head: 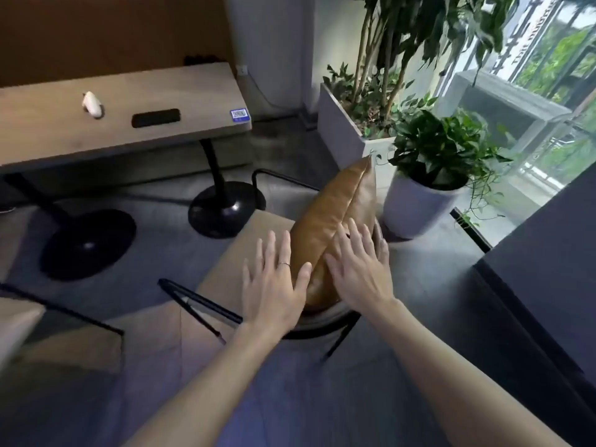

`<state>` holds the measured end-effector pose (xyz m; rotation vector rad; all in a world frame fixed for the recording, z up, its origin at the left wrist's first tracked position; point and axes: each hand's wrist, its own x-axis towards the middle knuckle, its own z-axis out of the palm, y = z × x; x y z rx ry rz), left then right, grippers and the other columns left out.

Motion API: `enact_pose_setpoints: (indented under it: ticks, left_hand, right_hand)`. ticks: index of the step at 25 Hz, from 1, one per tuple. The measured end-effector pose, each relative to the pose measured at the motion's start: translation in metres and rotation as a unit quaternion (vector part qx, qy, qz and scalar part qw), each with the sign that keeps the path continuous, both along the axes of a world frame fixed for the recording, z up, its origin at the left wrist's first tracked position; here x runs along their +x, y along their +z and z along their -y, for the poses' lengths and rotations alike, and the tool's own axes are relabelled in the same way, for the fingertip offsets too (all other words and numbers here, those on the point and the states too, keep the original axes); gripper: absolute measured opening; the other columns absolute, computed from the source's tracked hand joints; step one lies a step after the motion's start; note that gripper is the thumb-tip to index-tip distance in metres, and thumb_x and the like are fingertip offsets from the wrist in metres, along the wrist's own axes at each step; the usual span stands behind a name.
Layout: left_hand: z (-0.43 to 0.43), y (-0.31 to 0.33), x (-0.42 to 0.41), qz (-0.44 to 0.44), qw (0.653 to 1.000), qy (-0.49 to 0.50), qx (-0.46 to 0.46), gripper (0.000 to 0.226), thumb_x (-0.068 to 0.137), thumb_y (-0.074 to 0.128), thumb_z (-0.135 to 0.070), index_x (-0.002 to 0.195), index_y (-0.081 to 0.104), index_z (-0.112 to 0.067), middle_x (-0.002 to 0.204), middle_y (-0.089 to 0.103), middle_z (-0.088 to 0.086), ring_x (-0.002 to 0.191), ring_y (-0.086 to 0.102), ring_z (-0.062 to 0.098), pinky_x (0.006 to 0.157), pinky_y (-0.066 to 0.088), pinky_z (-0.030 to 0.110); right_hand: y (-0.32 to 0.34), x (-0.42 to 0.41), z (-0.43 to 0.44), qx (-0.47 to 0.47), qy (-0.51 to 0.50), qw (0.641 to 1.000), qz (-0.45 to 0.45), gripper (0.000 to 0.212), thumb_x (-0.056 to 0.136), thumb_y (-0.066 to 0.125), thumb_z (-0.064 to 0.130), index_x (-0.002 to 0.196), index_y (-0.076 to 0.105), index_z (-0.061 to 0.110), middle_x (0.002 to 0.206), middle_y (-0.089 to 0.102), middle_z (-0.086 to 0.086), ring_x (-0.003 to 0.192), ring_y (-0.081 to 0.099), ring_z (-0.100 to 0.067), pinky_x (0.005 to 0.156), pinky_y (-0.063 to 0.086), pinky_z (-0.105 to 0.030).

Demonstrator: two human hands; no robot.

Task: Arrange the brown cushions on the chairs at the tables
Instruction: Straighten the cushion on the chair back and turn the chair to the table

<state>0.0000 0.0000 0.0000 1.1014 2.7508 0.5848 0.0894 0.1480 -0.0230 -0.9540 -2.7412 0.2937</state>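
Here, a brown cushion (335,227) stands on edge on the beige seat of a black-framed chair (245,240), its long seam facing up and its far corner pointing toward the planters. It leans against the chair's back side, on the right of the seat, and its near end is hidden under the hands.

The left hand (274,279) is spread flat with fingers apart — its thumb touches the cushion's left face, while the palm and other fingers hover over the seat just beside it. A thin ring (284,263) sits on one finger. The right hand (358,266) is also spread wide, lying on the cushion's upper right side with fingertips reaching over the seam. Neither hand is closed around anything.

Beyond the chair, a wooden tabletop (129,101) on black pedestal bases carries a small white object (93,104), a dark flat device (156,118) and a blue sticker (240,114) near its corner. To the right, a round white pot (416,204) with a leafy plant stands just beside the chair, and a square white planter (345,130) with taller stems stands behind it — both near a window. Part of another chair (19,321) shows at the left edge.
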Motion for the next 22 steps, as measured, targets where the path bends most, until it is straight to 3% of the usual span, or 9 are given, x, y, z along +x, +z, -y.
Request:
enact_pose_setpoints:
  ticks: [3, 5, 9, 11, 13, 16, 17, 22]
  left_hand:
    - [-0.012, -0.032, 0.016, 0.077, 0.997, 0.024, -0.016, 0.068, 0.102, 0.018, -0.057, 0.161, 0.002, -0.028, 0.171, 0.001, 0.003, 0.156, 0.002, 0.023, 0.122, 0.012, 0.05]
    - [-0.014, -0.049, 0.021, 0.11, 0.992, 0.043, 0.035, 0.065, 0.101, 0.019, -0.057, 0.161, 0.007, -0.032, 0.171, 0.005, 0.002, 0.154, 0.012, 0.025, 0.12, 0.021, 0.05]
    - [-0.02, -0.061, 0.031, 0.177, 0.963, 0.135, 0.151, 0.066, 0.097, 0.02, -0.063, 0.158, 0.011, -0.042, 0.168, 0.015, 0.004, 0.149, 0.027, 0.027, 0.115, 0.029, 0.054]
    - [-0.022, -0.063, 0.042, 0.233, 0.928, 0.228, 0.181, 0.076, 0.091, 0.03, -0.073, 0.157, 0.007, -0.044, 0.166, 0.02, 0.01, 0.146, 0.03, 0.033, 0.112, 0.03, 0.061]
    - [-0.024, -0.063, 0.049, 0.308, 0.875, 0.326, 0.184, 0.097, 0.078, 0.039, -0.085, 0.157, 0.001, -0.044, 0.167, 0.013, 0.012, 0.149, 0.023, 0.037, 0.112, 0.03, 0.065]
    - [-0.031, -0.055, 0.051, 0.431, 0.778, 0.409, 0.203, 0.113, 0.073, 0.054, -0.084, 0.159, -0.003, -0.039, 0.17, -0.01, 0.007, 0.151, 0.022, 0.039, 0.115, 0.03, 0.057]
    - [-0.033, -0.055, 0.051, 0.446, 0.761, 0.415, 0.223, 0.113, 0.075, 0.059, -0.08, 0.16, -0.002, -0.037, 0.169, -0.014, 0.006, 0.15, 0.024, 0.038, 0.114, 0.03, 0.054]
    - [-0.037, -0.064, 0.05, 0.411, 0.778, 0.4, 0.257, 0.108, 0.078, 0.062, -0.074, 0.161, 0.009, -0.03, 0.168, -0.012, 0.01, 0.145, 0.035, 0.038, 0.11, 0.036, 0.049]
  right_hand:
    - [-0.03, 0.004, -0.005, -0.055, -0.015, 0.998, -0.009, 0.066, 0.101, 0.021, 0.056, 0.159, 0.022, 0.024, 0.169, 0.015, 0.002, 0.155, 0.011, -0.023, 0.122, 0.017, -0.056]
    - [-0.041, 0.006, -0.007, -0.074, -0.003, 0.997, -0.033, 0.064, 0.102, 0.018, 0.056, 0.159, 0.019, 0.027, 0.169, 0.012, 0.006, 0.155, 0.008, -0.019, 0.123, 0.017, -0.051]
    - [-0.051, 0.014, -0.023, -0.12, -0.019, 0.985, -0.12, 0.05, 0.106, 0.033, 0.039, 0.154, 0.031, 0.025, 0.165, 0.025, -0.003, 0.15, 0.026, -0.024, 0.117, 0.032, -0.048]
    - [-0.059, 0.02, -0.03, -0.163, -0.068, 0.975, -0.135, 0.051, 0.105, 0.036, 0.035, 0.154, 0.028, 0.025, 0.165, 0.024, -0.006, 0.147, 0.032, -0.03, 0.11, 0.039, -0.052]
    - [-0.067, 0.027, -0.037, -0.196, -0.103, 0.97, -0.098, 0.057, 0.103, 0.037, 0.037, 0.156, 0.019, 0.026, 0.167, 0.017, -0.007, 0.148, 0.029, -0.032, 0.11, 0.037, -0.055]
    - [-0.076, 0.031, -0.047, -0.308, -0.162, 0.936, -0.052, 0.072, 0.101, 0.047, 0.036, 0.16, 0.007, 0.027, 0.168, 0.008, -0.014, 0.15, 0.023, -0.037, 0.114, 0.03, -0.053]
    - [-0.078, 0.03, -0.048, -0.334, -0.165, 0.927, -0.037, 0.075, 0.1, 0.05, 0.035, 0.16, 0.006, 0.026, 0.167, 0.009, -0.017, 0.147, 0.027, -0.04, 0.113, 0.03, -0.051]
    - [-0.082, 0.021, -0.04, -0.344, -0.145, 0.927, 0.014, 0.074, 0.097, 0.05, 0.025, 0.159, 0.009, 0.03, 0.166, 0.0, -0.019, 0.127, 0.046, -0.053, 0.104, 0.04, -0.047]
